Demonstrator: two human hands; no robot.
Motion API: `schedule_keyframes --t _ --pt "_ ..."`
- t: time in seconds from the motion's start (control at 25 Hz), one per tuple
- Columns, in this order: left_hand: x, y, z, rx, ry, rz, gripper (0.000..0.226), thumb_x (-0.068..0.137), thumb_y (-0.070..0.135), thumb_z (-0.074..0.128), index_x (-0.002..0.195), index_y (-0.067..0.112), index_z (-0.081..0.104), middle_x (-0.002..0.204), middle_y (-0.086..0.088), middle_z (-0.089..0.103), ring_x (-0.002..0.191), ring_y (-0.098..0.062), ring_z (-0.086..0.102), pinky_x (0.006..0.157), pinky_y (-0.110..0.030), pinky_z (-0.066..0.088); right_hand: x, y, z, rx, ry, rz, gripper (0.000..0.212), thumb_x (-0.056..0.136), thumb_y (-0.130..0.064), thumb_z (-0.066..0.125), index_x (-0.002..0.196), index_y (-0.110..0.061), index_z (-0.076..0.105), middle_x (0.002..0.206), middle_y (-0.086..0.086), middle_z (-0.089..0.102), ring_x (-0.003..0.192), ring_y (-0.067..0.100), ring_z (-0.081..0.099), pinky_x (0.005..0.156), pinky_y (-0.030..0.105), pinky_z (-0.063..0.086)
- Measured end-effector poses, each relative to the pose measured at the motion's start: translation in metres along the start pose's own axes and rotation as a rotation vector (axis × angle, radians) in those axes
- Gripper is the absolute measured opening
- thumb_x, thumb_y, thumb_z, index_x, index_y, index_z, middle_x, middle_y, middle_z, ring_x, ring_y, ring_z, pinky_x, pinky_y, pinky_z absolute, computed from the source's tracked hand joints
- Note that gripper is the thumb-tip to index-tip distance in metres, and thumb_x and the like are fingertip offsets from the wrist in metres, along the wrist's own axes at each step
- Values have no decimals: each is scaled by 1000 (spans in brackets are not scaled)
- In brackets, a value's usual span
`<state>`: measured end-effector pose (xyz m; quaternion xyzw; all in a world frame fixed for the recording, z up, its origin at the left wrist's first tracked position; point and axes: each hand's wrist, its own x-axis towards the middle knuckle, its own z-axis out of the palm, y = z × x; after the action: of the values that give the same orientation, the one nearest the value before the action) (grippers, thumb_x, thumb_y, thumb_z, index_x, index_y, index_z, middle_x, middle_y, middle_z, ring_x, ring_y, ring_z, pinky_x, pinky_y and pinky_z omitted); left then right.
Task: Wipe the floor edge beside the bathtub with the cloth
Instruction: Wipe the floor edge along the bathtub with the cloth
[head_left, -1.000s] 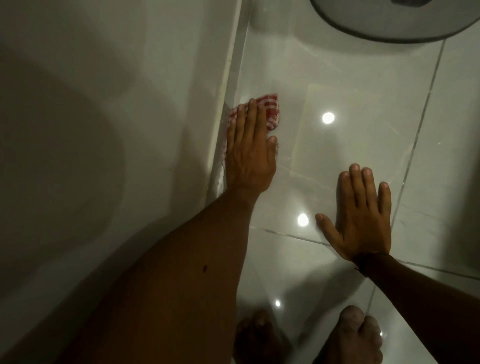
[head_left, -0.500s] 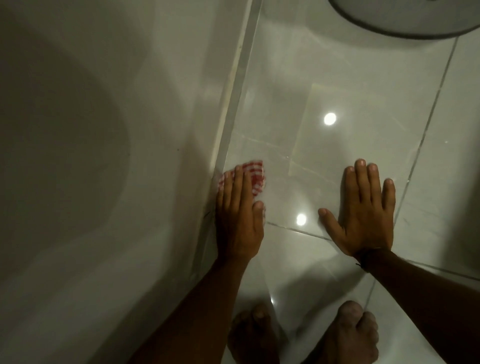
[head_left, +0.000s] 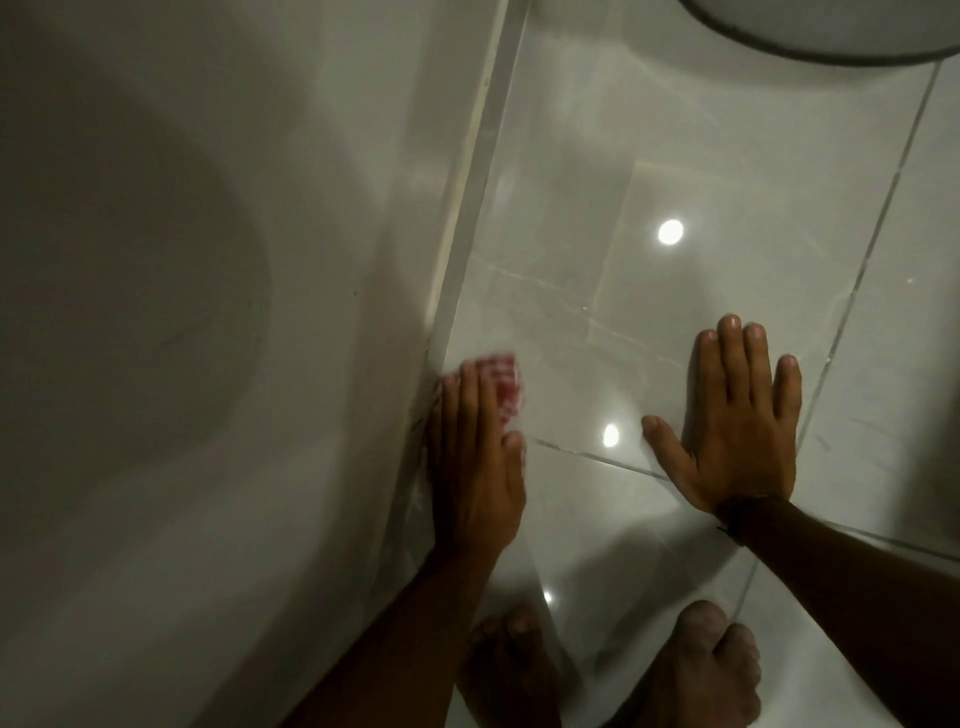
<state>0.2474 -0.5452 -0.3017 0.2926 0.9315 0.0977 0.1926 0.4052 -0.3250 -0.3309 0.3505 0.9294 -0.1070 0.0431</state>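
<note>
Head camera: a red-and-white checked cloth (head_left: 506, 387) lies flat on the glossy floor tile (head_left: 597, 218), tight against the seam where the tile meets the white bathtub (head_left: 218, 338) wall. It is pinned under the left hand (head_left: 475, 462), whose fingers (head_left: 467, 400) lie extended and together over it, pressing rather than clutching. The right hand (head_left: 735, 421) is spread palm-down on the tile, well apart from the cloth, fingers splayed and holding nothing; two bare feet (head_left: 701, 670) show at the bottom edge. The tile looks slick, so the bracing palm could slide under the person's weight, and the cloth, held only by pressure, could bunch or slip out from under the fingers and leave the seam partly unwiped. Compared with a second earlier, the left hand and cloth have drawn back along the seam toward the feet; the right hand has barely shifted.
</note>
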Motion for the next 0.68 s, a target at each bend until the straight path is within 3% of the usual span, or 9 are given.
schedule_keyframes --t 0.08,0.2,0.32,0.56,0.68 --pt "60 20 -10 39 23 76 66 107 43 27 165 12 18 174 -13 21 162 -31 16 134 -48 15 0 -1 -1 -1 -2 1 105 96 -79 29 172 -7 20 182 17 16 169 37 12 135 60 3" --pt "162 55 -29 17 25 170 71 104 44 16 164 8 19 173 -17 22 162 -34 17 134 -47 12 1 -3 -2 -5 2 1 106 94 -78 34 171 -6 22 181 19 19 168 39 15 134 62 6" --pt "199 66 -34 -11 67 208 70 103 42 16 164 7 19 174 -16 22 162 -33 17 134 -44 7 1 -1 -2 -21 10 4 105 94 -76 36 171 -6 22 180 19 20 168 39 16 134 62 7" --pt "95 14 -9 -80 172 277 56 111 32 33 162 10 28 170 -14 33 161 -30 24 133 -49 21 2 -1 -2 -25 0 6 105 94 -76 38 171 -7 22 181 18 18 168 38 14 135 54 -3" --pt "7 -23 4 -58 109 192 65 107 30 45 165 13 20 176 -6 16 163 -28 14 133 -47 17 1 -1 -1 -27 6 0 105 94 -76 38 171 -7 21 181 17 18 168 37 14 135 54 -3"
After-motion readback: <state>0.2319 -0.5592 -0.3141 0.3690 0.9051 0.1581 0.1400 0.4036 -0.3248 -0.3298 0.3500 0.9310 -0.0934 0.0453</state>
